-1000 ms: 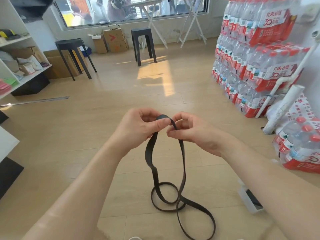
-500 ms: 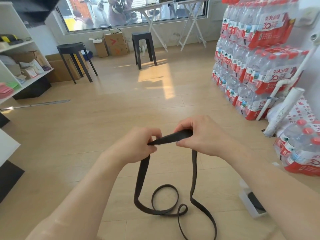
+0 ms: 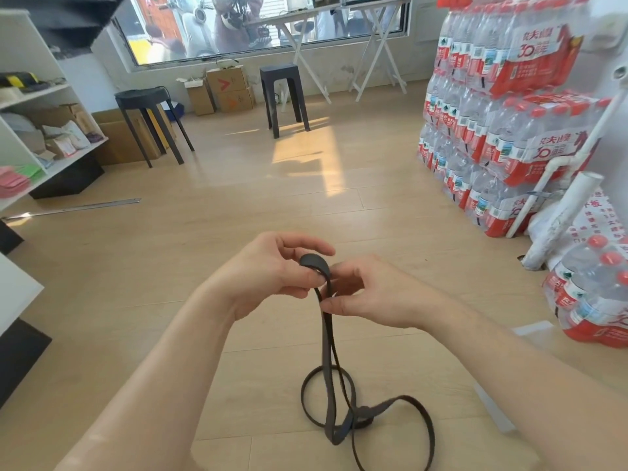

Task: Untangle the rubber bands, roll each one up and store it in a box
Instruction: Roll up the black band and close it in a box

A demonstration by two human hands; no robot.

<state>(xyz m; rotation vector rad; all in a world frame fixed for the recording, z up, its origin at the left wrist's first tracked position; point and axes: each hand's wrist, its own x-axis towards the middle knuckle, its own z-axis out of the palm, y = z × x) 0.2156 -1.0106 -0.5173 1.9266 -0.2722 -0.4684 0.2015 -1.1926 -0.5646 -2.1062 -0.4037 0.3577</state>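
Light wood plank floor of a room with a wide window along the far wall. Two black stools and cardboard boxes stand below the window, a white shelf unit is at left, and shrink-wrapped packs of water bottles are stacked at right.

Centre: both bare forearms reach forward, the hands close together above the floor. The left hand has its fingers curled and pinches the folded top end of a black rubber band against the thumb, so that a small loop stands just above the thumb tip. The right hand, just beside it and slightly lower, pinches the two hanging strands together between thumb and forefinger, its other fingers curled in.

Below the hands the two strands hang side by side to the floor, where the rest of the band lies in overlapping loops that cross at a twist.
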